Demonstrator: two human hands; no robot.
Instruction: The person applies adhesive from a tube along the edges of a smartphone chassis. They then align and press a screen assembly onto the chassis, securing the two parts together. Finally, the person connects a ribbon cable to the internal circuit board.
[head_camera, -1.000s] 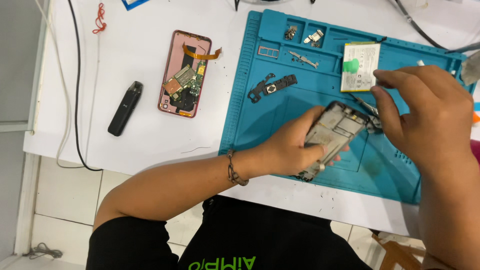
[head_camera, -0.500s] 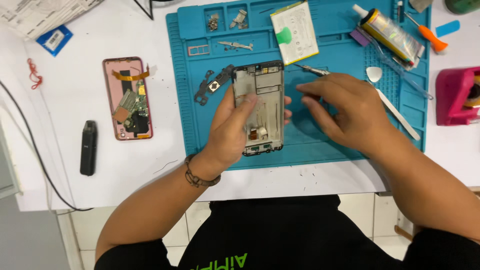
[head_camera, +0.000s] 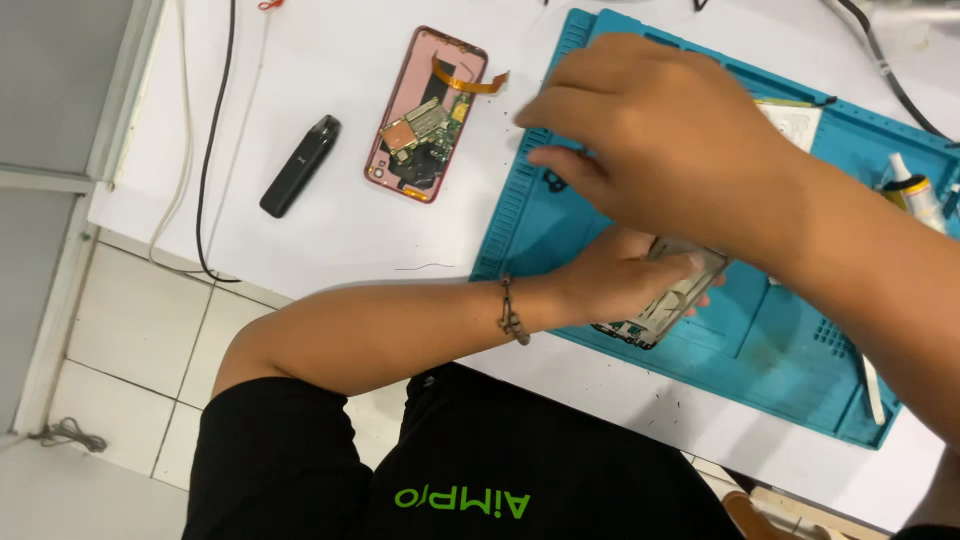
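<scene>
The right hand has lifted off the grey metal phone frame, fingers now loosely curled and empty above the teal silicone repair mat, while the left hand still clamps the frame there

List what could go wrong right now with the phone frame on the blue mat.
The left hand grips the phone frame near the blue mat's front edge; a slip might drop it. The right hand hovers over the mat, hiding small parts it may knock. The opened pink phone's orange flex cable sticks out and could snag.
</scene>
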